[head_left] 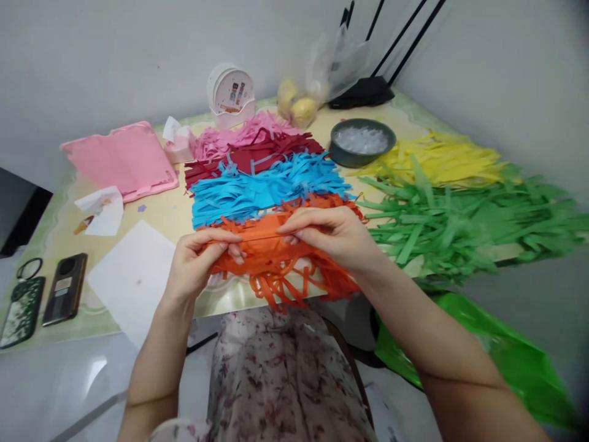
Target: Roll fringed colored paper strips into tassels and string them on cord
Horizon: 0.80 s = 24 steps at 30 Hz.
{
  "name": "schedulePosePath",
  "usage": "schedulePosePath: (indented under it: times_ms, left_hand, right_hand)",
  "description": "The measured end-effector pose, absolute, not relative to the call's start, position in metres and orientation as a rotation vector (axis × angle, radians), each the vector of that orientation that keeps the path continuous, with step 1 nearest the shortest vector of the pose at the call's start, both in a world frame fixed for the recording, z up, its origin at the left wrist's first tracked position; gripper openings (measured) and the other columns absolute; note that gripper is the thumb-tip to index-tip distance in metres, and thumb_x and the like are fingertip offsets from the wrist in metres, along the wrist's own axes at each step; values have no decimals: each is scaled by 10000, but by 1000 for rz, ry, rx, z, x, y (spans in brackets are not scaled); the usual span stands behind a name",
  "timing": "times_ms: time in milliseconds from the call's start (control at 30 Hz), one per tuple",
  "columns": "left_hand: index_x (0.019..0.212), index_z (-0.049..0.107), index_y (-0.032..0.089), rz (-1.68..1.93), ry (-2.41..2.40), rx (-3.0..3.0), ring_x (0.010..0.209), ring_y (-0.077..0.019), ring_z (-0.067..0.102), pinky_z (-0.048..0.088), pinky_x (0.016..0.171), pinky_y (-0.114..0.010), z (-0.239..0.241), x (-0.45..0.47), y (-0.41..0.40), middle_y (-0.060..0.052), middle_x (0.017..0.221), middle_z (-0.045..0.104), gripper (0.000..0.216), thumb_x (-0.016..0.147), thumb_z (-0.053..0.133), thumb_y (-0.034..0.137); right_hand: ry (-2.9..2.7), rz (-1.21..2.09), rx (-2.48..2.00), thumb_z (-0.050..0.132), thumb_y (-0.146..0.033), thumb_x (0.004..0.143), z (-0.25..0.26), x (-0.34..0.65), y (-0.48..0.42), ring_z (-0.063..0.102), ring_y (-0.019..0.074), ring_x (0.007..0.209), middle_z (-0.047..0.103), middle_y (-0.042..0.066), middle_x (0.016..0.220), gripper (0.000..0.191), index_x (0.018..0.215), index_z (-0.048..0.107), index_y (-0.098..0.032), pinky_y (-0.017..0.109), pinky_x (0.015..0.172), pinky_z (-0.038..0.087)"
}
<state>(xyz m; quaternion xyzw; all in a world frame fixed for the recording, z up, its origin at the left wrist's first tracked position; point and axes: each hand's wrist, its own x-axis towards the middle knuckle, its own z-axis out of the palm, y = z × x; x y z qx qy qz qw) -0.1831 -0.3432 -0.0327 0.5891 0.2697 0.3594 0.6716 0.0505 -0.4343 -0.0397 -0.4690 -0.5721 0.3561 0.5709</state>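
Note:
Both hands pinch one orange fringed paper piece near the table's front edge. My left hand is closed on its left part, thumb and fingers along a straight fold. My right hand grips the same fold further right. Cut orange strips hang below toward my lap. Just behind lies blue fringed paper, then dark red fringed paper and pink fringed paper. Whether the orange is one sheet or several layers, I cannot tell.
Green fringe and yellow fringe spread at right, beside a dark bowl of clear bits. A pink folder, white paper and two phones lie at left. A green bag sits below.

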Motion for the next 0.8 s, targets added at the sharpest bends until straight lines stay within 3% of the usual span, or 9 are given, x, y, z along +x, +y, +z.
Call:
schedulePosePath:
  times_ms: [167,267,333,433,533,667,800]
  left_hand:
    - [801,756,172,822,673,1504,675,-145,707,579,676,-238,-33,-184,-346,-27,685,728,119,853,752,278]
    - [824,715,171,877,767,1738,664,-123,679,539,641,-212,-34,-184,-347,-17,736,724,99,864,736,259]
    - [958,724,178,944,805,1918,718,-124,690,540,683,-224,-35,-183,-348,-31,876,753,104,865,713,224]
    - [1026,727,186,987,850,2094,829,-146,714,550,773,-251,-37,-183,-347,-45,980,769,161,873,680,198]
    - [867,695,176,918,817,1956,788,-161,733,566,730,-254,-36,-184,-348,-39,839,770,77,895,681,246]
    - [842,635,177,781,730,1550,695,-188,759,611,659,-281,-34,-184,-350,-41,756,778,164,892,722,306]
    - [990,749,169,743,698,1351,646,-176,754,625,647,-274,-37,-184,-350,-41,732,777,190,850,771,297]
  right_hand:
    - [-1431,705,-1137,684,-228,879,-39,48,-435,729,160,787,788,42,841,141,881,823,-209,258,712,583]
    - [-1481,559,-1284,680,-222,896,-35,43,-439,751,191,955,806,53,1033,174,1015,805,-208,292,861,582]
    - [-1504,491,-1385,656,-195,901,-34,40,-441,745,199,1018,794,54,1111,216,1075,783,-201,300,906,569]
    - [-1503,439,-1444,643,-179,888,-34,38,-442,744,184,894,796,40,958,128,936,762,-188,287,824,564]
    - [-1425,548,-1367,680,-214,866,-36,38,-441,734,172,828,774,36,878,46,841,704,-184,275,764,565]
    - [-1236,916,-1175,699,-304,898,-39,37,-439,744,151,721,772,34,841,115,880,682,-191,251,668,600]
    - [-1183,1011,-1111,739,-279,874,-41,37,-436,770,151,741,795,42,844,123,947,782,-190,228,674,627]
